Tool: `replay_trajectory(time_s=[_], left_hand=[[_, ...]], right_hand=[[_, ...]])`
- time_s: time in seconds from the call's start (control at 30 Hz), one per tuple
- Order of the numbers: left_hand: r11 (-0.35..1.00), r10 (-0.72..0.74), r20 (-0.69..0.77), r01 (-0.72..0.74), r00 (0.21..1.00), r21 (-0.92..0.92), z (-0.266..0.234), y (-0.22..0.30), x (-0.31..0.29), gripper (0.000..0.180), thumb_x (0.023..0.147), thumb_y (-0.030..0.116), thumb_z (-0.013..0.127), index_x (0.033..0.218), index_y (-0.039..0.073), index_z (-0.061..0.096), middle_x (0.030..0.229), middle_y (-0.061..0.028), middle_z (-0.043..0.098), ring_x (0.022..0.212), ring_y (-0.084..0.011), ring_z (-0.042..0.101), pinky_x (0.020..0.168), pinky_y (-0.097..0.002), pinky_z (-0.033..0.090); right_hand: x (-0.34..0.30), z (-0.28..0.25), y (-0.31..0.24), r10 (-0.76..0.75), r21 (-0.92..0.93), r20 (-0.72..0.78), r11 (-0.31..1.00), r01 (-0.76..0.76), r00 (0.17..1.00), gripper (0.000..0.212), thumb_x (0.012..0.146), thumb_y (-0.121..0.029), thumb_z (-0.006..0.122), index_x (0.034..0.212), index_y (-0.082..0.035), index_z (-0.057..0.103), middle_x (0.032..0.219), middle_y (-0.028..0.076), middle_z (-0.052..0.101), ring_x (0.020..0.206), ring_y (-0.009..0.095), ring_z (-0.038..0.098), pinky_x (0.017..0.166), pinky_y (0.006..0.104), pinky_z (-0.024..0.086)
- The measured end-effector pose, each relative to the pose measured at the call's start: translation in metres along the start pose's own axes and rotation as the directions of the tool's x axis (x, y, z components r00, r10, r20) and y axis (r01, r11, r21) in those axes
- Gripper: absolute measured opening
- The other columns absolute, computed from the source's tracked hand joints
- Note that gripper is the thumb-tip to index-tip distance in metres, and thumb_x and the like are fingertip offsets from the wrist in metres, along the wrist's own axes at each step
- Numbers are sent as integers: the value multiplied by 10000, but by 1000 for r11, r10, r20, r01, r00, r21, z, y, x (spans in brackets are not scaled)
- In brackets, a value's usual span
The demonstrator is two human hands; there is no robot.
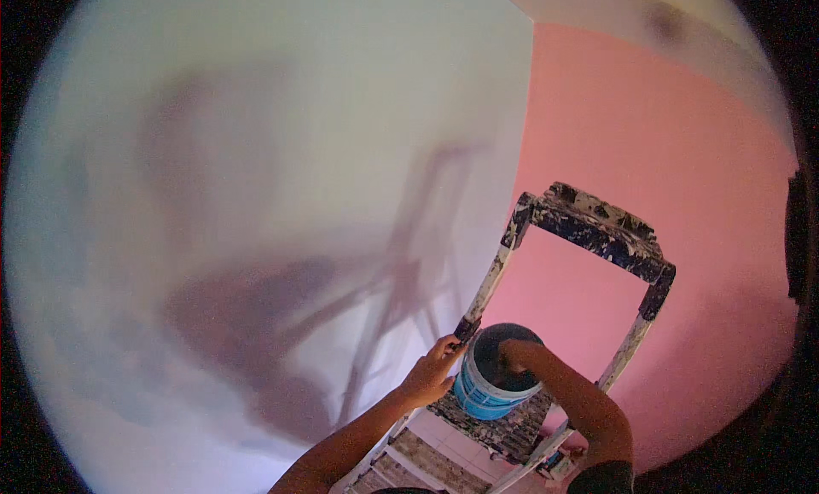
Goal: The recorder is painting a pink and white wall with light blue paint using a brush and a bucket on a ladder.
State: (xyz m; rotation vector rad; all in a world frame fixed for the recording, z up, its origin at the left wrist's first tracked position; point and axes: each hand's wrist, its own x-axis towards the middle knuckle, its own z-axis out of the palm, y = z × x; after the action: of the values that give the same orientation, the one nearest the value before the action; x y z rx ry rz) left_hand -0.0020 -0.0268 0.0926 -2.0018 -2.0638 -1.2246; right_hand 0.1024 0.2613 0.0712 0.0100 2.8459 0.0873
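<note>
My left hand [432,373] is closed round the left rail of a paint-spattered stepladder [489,282], its fingertips at a dark joint. Just right of it, a blue bucket [485,400] with a pale rim stands on the ladder's dark, splattered platform [514,434]. My right hand [514,356] reaches over the rim into the bucket, with its forearm coming in from the right. That hand looks curled; the bucket's dark inside hides its fingertips and anything they hold.
The ladder's black top bar [597,231] rises beyond the bucket. A pale wall [341,136] with large shadows lies left, meeting a pink wall [614,136] at the corner. Lower treads [426,464] and a tiled floor [448,434] show below, with small items [559,464] near the right rail.
</note>
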Motion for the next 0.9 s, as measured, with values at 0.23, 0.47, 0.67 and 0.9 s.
replay_trajectory(time_s=[0.23,0.47,0.67,0.9], left_hand=[[988,75,-144,-93,987,-126,-6,-18,8,536,763,-12,601,1273,103,486,1247,-182,396,1155,-338,468,959,-408,430],[946,-108,-179,46,978,-320,7,-35,53,652,791,34,632,1358,31,310,1276,-214,374,1226,-379,369,1069,-439,267],[813,-94,57,110,994,-572,21,-66,60,749,769,25,679,1380,101,252,1232,-132,418,1194,-262,435,977,-384,394],[600,-182,339,377,923,-705,7,-58,77,732,698,-62,575,1332,87,240,1046,-38,441,1001,-160,445,876,-296,388]], right_hand=[[-11,20,-17,92,77,-267,994,-74,959,195,712,-103,602,854,-12,701,861,217,659,795,370,648,701,457,523],[-5,29,-7,149,-2,272,988,-155,951,365,692,-62,651,1049,12,625,1034,216,640,970,379,628,816,460,522],[-27,15,-30,446,646,175,620,-444,878,308,766,-107,613,1064,-31,629,995,214,648,918,367,647,736,471,539],[-14,17,-26,263,260,169,918,-300,950,271,855,-204,530,1036,-40,647,883,207,658,784,340,652,766,461,510]])
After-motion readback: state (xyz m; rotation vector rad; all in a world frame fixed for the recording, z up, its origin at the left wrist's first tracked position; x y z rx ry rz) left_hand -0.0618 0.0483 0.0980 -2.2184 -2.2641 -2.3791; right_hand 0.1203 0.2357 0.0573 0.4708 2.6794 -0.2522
